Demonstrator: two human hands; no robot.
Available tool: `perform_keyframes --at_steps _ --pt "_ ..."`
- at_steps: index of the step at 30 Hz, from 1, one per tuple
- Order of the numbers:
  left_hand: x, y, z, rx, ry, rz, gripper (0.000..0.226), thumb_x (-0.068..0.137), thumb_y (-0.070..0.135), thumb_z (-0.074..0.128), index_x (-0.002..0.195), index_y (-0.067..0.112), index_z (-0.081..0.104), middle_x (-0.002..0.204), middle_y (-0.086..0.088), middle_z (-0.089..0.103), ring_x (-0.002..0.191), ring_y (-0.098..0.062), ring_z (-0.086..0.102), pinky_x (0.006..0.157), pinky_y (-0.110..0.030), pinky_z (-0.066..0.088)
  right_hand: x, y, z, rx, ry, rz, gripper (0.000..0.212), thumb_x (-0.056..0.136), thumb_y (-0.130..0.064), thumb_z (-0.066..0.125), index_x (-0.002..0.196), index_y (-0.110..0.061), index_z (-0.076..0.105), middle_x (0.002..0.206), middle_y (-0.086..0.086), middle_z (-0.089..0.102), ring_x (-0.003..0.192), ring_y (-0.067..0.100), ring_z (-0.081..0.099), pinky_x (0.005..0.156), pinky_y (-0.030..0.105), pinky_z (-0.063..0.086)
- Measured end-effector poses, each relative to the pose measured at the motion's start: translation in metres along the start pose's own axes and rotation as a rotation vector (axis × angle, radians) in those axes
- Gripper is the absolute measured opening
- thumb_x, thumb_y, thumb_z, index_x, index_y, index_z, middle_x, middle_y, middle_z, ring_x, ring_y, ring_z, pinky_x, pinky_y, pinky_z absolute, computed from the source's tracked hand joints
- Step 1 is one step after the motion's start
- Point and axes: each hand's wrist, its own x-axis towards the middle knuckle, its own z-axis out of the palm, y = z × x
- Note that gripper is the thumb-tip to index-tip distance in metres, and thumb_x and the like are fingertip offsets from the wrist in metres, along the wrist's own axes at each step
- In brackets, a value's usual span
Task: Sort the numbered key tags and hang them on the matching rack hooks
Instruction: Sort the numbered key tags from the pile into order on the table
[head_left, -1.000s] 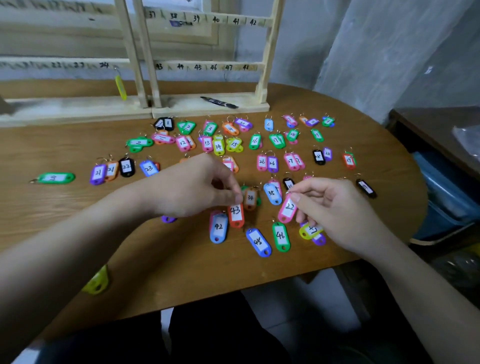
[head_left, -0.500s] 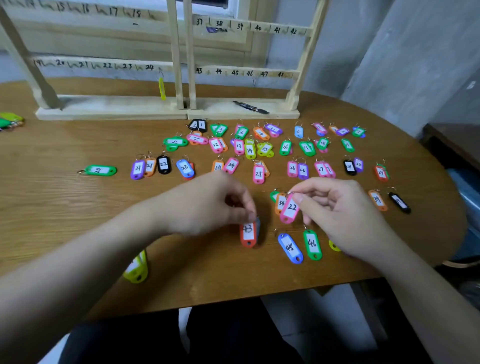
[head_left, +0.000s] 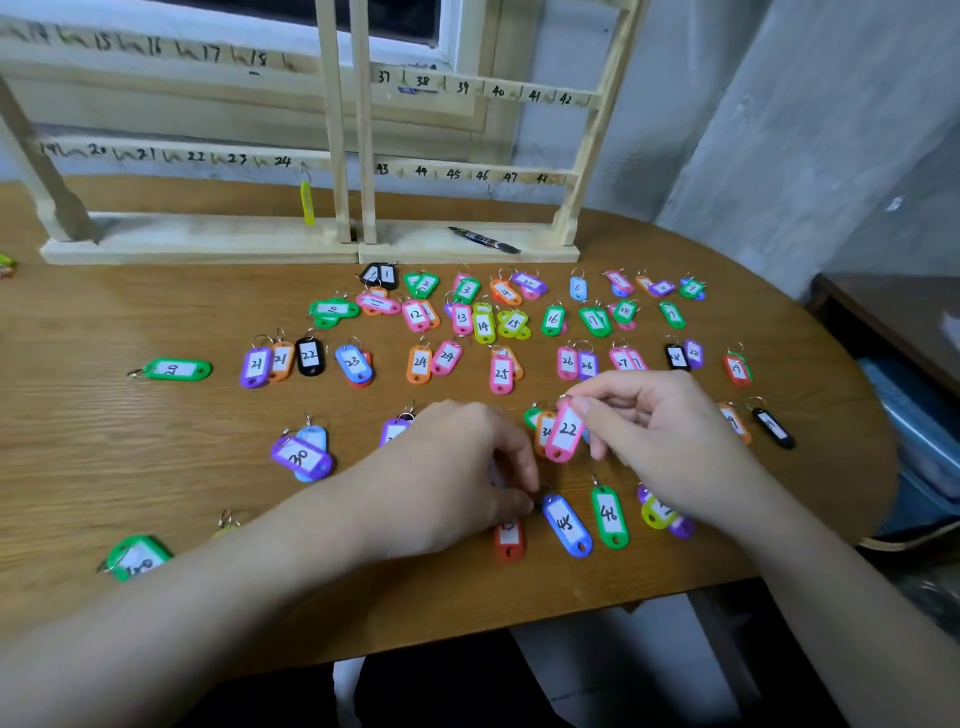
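The sorting step was judged to be in hand, with the hanging barely begun: only one yellow tag (head_left: 307, 202) was seen on the wooden rack (head_left: 332, 156), below the hook marked 24. A pink tag marked 22 (head_left: 565, 431) was pinched by its ring end in the curled fingers of the right hand (head_left: 660, 431) and held tilted just above the bench (head_left: 156, 452), over an orange tag partly hidden behind it. The left hand (head_left: 457, 478) was lowered with its fingers curled at the ring of the blue tag marked 45 (head_left: 567, 525); whether that ring was actually gripped could not be told. A red tag (head_left: 509, 540) lay partly under that hand.

The next move was judged to call for the pink 22 to be carried well to the left and laid beside the black tag marked 22 (head_left: 310, 356), without the neat rows between being disturbed.

The tags were seen as small coloured plastic fobs with white paper inserts, handwritten numbers and thin metal rings, laid roughly in number order.
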Motion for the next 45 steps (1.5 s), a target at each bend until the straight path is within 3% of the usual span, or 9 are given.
perform_keyframes --at_steps 3,6,10,15,23,28,31,38,45 --pt "0.002 0.0 -0.002 -0.006 0.0 0.02 0.005 0.085 0.026 0.079 0.088 0.029 0.077 0.087 0.017 0.064 0.084 0.01 0.054 0.068 -0.002 0.036 0.003 0.001 0.0 0.004 -0.005 -0.017 0.015 0.098 -0.014 0.064 0.093 -0.021 0.077 0.061 -0.008 0.068 0.056 0.002 0.061 0.056 0.014 0.044" --pt "0.006 -0.004 -0.006 -0.028 -0.006 0.01 0.007 0.086 0.023 0.077 0.085 0.03 0.076 0.085 0.015 0.068 0.081 0.005 0.058 0.068 -0.006 0.041 0.007 0.004 -0.002 -0.024 0.009 -0.037 0.014 0.097 -0.02 0.067 0.093 -0.029 0.078 0.075 0.007 0.074 0.074 0.03 0.07 0.07 0.044 0.055" --pt "0.013 -0.014 -0.014 -0.077 0.021 0.003 0.012 0.086 0.02 0.078 0.081 0.031 0.074 0.078 0.018 0.068 0.078 0.004 0.06 0.067 -0.009 0.044 0.012 0.011 -0.014 -0.07 0.035 -0.015 0.014 0.096 -0.021 0.067 0.09 -0.028 0.077 0.064 0.023 0.063 0.053 0.019 0.046 0.051 0.022 0.037" --pt "0.031 -0.019 -0.018 -0.118 0.051 -0.001 0.008 0.087 0.017 0.076 0.084 0.024 0.075 0.077 0.012 0.069 0.073 0.001 0.061 0.064 -0.012 0.045 0.017 0.022 -0.036 -0.067 0.07 0.058 0.015 0.094 -0.019 0.071 0.083 -0.027 0.076 0.045 0.002 0.044 0.048 0.01 0.035 0.05 0.024 0.03" --pt "0.07 -0.028 -0.026 0.037 0.076 0.028 0.017 0.089 0.019 0.074 0.083 0.034 0.07 0.078 0.018 0.065 0.076 0.006 0.059 0.065 -0.008 0.039 0.042 0.034 -0.06 -0.08 0.081 0.087 0.008 0.088 -0.014 0.078 0.086 -0.022 0.077 0.078 0.0 0.074 0.074 0.025 0.07 0.068 0.033 0.057" --pt "0.074 -0.052 -0.051 0.272 0.165 0.022 0.019 0.091 0.018 0.067 0.088 0.037 0.07 0.085 0.016 0.067 0.074 0.001 0.056 0.069 -0.02 0.04 0.059 0.031 -0.055 -0.123 0.01 0.058 0.005 0.09 -0.022 0.076 0.088 -0.027 0.076 0.079 -0.003 0.073 0.072 0.028 0.067 0.068 0.031 0.056" --pt "0.071 -0.068 -0.066 0.186 0.205 -0.03 0.02 0.089 0.013 0.068 0.086 0.032 0.072 0.083 0.018 0.067 0.073 0.01 0.056 0.065 -0.007 0.038 0.069 0.025 -0.045 -0.117 -0.039 0.035 0.005 0.09 -0.021 0.076 0.088 -0.026 0.076 0.078 0.001 0.073 0.07 0.031 0.064 0.062 0.025 0.05" --pt "0.062 -0.093 -0.08 0.15 0.286 -0.05 0.015 0.088 0.013 0.072 0.086 0.028 0.074 0.077 0.024 0.063 0.075 0.01 0.058 0.065 -0.007 0.037 0.1 0.009 -0.017 -0.191 -0.167 -0.037 0.011 0.092 -0.02 0.072 0.086 -0.029 0.075 0.069 -0.018 0.066 0.055 -0.001 0.053 0.054 0.012 0.043" --pt "0.056 -0.108 -0.093 0.124 0.336 -0.112 0.017 0.085 0.013 0.075 0.082 0.029 0.07 0.079 0.017 0.065 0.075 0.001 0.06 0.065 -0.009 0.041 0.123 -0.007 0.003 -0.202 -0.206 -0.083 0.007 0.093 -0.025 0.07 0.089 -0.027 0.075 0.076 -0.011 0.069 0.073 0.025 0.066 0.065 0.03 0.054"
